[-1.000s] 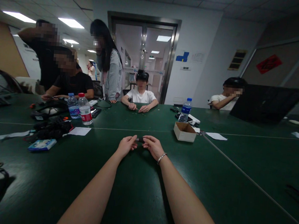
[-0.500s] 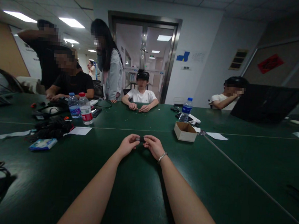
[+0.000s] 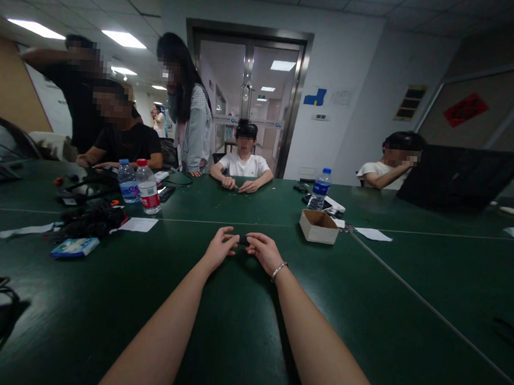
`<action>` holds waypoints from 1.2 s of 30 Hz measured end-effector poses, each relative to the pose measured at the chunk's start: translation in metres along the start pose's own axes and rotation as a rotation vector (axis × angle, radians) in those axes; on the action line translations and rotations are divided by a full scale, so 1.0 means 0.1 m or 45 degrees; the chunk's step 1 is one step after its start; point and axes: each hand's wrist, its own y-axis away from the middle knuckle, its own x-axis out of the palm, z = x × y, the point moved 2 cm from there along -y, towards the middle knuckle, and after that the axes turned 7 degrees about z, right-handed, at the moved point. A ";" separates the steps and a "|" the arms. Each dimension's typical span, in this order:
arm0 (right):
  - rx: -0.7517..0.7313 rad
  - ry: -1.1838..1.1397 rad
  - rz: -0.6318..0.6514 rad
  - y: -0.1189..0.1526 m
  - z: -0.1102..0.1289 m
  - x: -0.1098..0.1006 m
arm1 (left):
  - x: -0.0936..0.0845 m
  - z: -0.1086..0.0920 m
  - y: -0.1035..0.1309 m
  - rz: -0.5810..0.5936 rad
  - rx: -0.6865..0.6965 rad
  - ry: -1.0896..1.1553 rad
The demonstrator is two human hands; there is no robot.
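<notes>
Between my two hands, just above or on the green table, is a small dark block-like piece point(image 3: 243, 239); it is too small to name. My right hand point(image 3: 264, 253), with a silver bracelet at the wrist, pinches its right end between thumb and fingertips. Close to the left end, my left hand point(image 3: 220, 250) has its thumb and fingers apart, and a narrow gap seems to part them from the piece. Part of the piece is hidden behind the right fingertips.
An open cardboard box point(image 3: 319, 228) stands right of my hands, a water bottle point(image 3: 320, 188) behind it. Two bottles, a tangle of black gear point(image 3: 90, 221) and a blue-white packet point(image 3: 74, 248) lie left. Across the green table point(image 3: 237, 333) sits a person point(image 3: 244, 165); a black monitor point(image 3: 458, 178) stands right.
My left thumb and fingers have parted and drawn slightly left off the dark piece, so more of it shows. My right hand keeps its pinch in nearly the same place.
</notes>
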 end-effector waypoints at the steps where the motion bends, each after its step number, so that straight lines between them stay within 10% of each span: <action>1: 0.003 0.001 -0.002 0.00 0.00 0.00 | 0.00 0.00 0.00 0.003 -0.020 -0.010; 36: 0.009 0.016 0.012 -0.01 -0.02 0.00 | 0.00 0.04 -0.02 0.025 0.068 -0.151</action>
